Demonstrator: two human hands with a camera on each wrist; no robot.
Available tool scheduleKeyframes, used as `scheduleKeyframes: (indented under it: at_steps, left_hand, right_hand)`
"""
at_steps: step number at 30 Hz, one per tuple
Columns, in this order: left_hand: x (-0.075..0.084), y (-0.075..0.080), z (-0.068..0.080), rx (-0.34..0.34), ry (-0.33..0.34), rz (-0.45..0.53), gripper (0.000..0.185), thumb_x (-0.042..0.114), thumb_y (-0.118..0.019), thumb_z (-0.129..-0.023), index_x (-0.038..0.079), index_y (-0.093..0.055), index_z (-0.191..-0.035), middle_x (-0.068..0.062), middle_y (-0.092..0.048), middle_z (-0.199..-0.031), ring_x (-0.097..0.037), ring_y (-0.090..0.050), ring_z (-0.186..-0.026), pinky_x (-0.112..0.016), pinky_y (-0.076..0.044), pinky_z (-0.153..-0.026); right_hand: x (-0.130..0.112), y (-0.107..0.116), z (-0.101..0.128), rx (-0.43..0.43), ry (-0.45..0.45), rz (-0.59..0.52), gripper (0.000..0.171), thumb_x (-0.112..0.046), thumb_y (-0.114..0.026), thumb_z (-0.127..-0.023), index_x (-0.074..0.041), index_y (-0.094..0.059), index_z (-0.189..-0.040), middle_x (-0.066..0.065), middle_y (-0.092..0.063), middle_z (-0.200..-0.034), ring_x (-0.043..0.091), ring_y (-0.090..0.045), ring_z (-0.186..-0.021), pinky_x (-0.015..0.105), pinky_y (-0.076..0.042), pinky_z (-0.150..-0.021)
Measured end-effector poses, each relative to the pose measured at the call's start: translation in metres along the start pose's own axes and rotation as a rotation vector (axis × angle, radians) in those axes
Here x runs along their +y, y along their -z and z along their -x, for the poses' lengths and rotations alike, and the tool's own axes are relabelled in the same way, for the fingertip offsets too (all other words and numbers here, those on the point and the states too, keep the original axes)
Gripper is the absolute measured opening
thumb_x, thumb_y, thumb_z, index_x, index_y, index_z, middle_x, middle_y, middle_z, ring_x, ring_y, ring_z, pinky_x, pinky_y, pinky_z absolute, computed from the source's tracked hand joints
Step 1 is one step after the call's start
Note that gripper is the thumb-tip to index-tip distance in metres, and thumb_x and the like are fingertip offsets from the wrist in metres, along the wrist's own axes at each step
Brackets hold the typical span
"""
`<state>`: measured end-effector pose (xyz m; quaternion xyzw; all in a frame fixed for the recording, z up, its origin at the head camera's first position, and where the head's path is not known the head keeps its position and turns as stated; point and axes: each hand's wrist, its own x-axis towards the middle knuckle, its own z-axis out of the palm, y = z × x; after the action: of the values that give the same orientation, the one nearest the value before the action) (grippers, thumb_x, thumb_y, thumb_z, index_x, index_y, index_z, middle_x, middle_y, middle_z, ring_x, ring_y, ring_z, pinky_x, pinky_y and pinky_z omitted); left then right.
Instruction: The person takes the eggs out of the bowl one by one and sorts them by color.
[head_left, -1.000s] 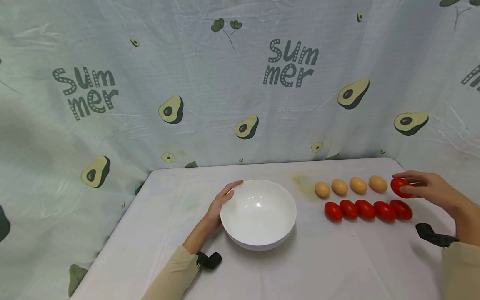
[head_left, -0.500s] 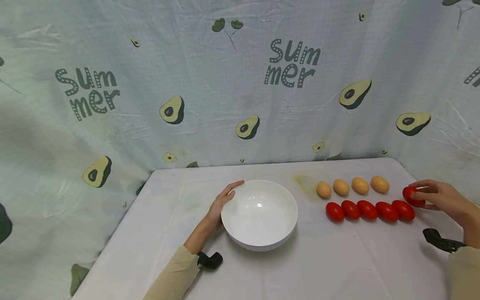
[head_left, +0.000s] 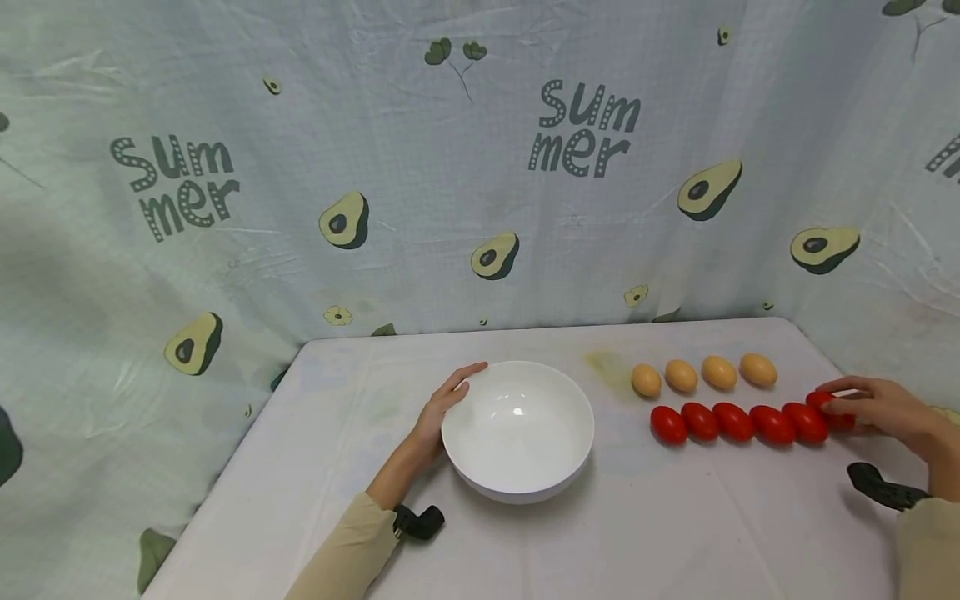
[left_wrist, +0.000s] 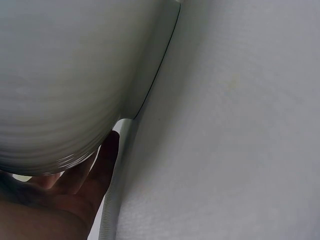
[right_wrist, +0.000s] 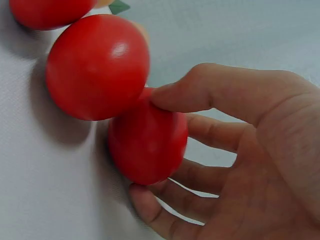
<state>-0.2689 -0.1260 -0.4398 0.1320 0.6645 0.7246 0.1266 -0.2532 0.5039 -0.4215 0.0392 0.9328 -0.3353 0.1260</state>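
My left hand (head_left: 437,417) rests against the left side of a white bowl (head_left: 517,429). In the left wrist view, its extended fingers (left_wrist: 106,160) lie along the bowl's outer wall (left_wrist: 60,90). At the table's right side, my right hand (head_left: 888,408) holds a glossy red egg (right_wrist: 150,145) at the right end of the red row. The thumb presses on top of it while the other fingers curl behind and below. This egg sits right up against the neighbouring red egg (right_wrist: 97,67), low over the cloth.
Several red eggs (head_left: 733,422) form a row right of the bowl. Behind them runs a row of several tan eggs (head_left: 718,372). A white cloth (head_left: 637,517) covers the table, and an avocado-print curtain (head_left: 420,167) hangs behind.
My right hand has carried the red egg rightward from beside the tan row, then down to the right end of the red row. The left hand and bowl stay put.
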Motion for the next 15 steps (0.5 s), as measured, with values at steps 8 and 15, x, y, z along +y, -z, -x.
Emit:
scheduleKeyframes:
  at_steps: [8,15]
  left_hand:
    - [-0.0014,-0.0011,-0.0001,0.0,-0.003,-0.007,0.049,0.03,-0.037,-0.112,0.017,-0.04,-0.159,-0.004,-0.037,-0.166,-0.011,-0.051,-0.137,-0.019,-0.051,-0.099]
    - [-0.0014,-0.0028,0.0015,-0.01,-0.006,-0.032,0.049,0.03,-0.036,-0.112,0.017,-0.039,-0.159,-0.006,-0.037,-0.166,-0.01,-0.052,-0.136,-0.018,-0.051,-0.098]
  right_hand:
    - [-0.0034,0.0018,0.0016,-0.061,-0.001,0.014,0.066,-0.028,-0.054,-0.107,0.025,-0.03,-0.138,0.042,-0.055,-0.123,0.029,-0.06,-0.1,0.031,-0.056,-0.074]
    - [-0.0026,0.0008,0.0009,-0.071,-0.012,0.002,0.069,-0.031,-0.055,-0.106,0.025,-0.029,-0.138,0.039,-0.06,-0.119,0.024,-0.061,-0.097,0.03,-0.058,-0.073]
